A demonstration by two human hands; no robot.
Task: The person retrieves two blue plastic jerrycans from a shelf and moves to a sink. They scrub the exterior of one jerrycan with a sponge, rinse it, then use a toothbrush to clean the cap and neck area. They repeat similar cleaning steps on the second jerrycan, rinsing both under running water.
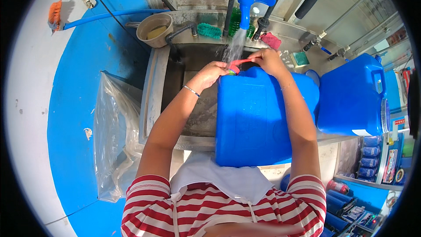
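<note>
A blue tap [248,6] runs water down over the fingers of my left hand [211,77]. Those fingers close on the near end of a small red tool [240,62], which has a bit of green at that end; its exact kind is unclear. My right hand [269,62] pinches the tool's other end. A large blue jug [256,118] lies across the front edge of the metal sink [151,101], between my arms, with my right forearm passing over it. Its mouth is hidden from me.
Another blue jug [351,96] with a handle stands at the right. Along the back ledge are a beige pot [147,33], a teal brush [209,31], a red cloth [270,40] and a sponge [300,59]. Clear plastic sheeting [112,136] hangs left of the sink.
</note>
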